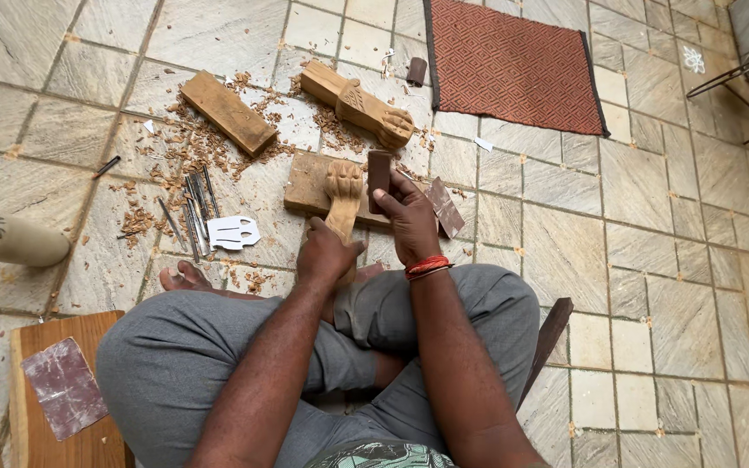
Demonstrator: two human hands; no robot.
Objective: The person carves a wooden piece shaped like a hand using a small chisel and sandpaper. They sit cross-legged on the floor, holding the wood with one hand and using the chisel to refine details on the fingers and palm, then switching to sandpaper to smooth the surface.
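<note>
Grey stone floor tiles [565, 243], littered with wood shavings, run under a person sitting cross-legged. Their left hand [327, 254] is wrapped tight around the shaft of a carved wooden leg [344, 198], whose claw-foot end points away from the palm and rests on a flat wooden board [305, 186] just beyond the fingers. The right hand [409, 217], a red thread at its wrist, pinches a dark sanding block [379, 178] upright just beside the claw; a scrap of sandpaper [446, 208] lies to that hand's outer side. The leg looks like solid hardwood: stiff, fairly heavy, dusty rather than slippery, and best gripped on the plain shaft, since the carved toes could chip. Beyond the left hand lie thin chisels [191, 212], and farther off a second carved leg [361, 106].
</note>
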